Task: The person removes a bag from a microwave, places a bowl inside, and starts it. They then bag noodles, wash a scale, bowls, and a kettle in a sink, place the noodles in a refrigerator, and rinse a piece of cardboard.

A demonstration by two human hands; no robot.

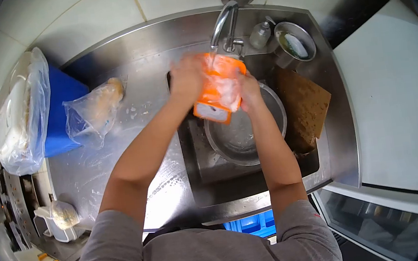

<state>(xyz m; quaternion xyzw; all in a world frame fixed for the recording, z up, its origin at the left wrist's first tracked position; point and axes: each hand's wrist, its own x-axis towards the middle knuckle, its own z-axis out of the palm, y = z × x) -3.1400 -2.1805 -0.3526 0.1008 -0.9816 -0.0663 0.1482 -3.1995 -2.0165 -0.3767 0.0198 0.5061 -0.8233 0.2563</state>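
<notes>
Both my hands hold an orange plastic bag [218, 88] with pale contents up under the chrome tap [223, 22], above the sink. My left hand [187, 78] grips the bag's left upper side. My right hand [250, 91] holds its right side. Water seems to run from the tap onto the bag's top. Directly below the bag a round steel bowl [243, 136] sits in the steel sink [204, 178].
A brown cutting board [306, 105] leans at the sink's right. A soap bottle [260, 34] and a small steel bowl [296, 41] stand behind it. On the wet counter lie a clear bag with food [93, 113], a blue box [63, 114] and a bagged white stack [19, 117].
</notes>
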